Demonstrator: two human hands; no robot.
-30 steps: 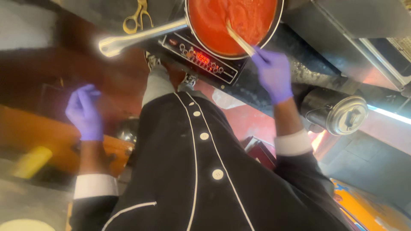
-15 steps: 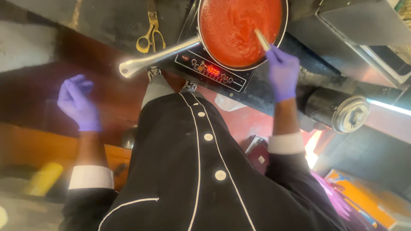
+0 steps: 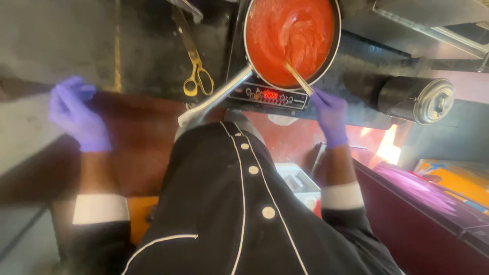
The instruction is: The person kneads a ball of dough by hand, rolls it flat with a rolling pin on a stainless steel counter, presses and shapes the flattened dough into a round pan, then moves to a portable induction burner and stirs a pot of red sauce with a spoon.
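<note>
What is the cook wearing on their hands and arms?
Both hands wear thin purple gloves: the left hand and the right hand. The sleeves are black, each ending in a wide white cuff. They belong to a black jacket with white piping and round white buttons.

Both hands wear thin, matt purple rubbery gloves, left hand point(image 3: 76, 114), right hand point(image 3: 330, 113); the pan point(image 3: 333, 48) is dark with a shiny metal handle; its sauce point(image 3: 290, 35) looks glossy and wet; the stirrer point(image 3: 299, 80) looks wooden; the scissors point(image 3: 196, 66) have glossy yellow handles; the canister point(image 3: 415, 99) is brushed metal.
</note>
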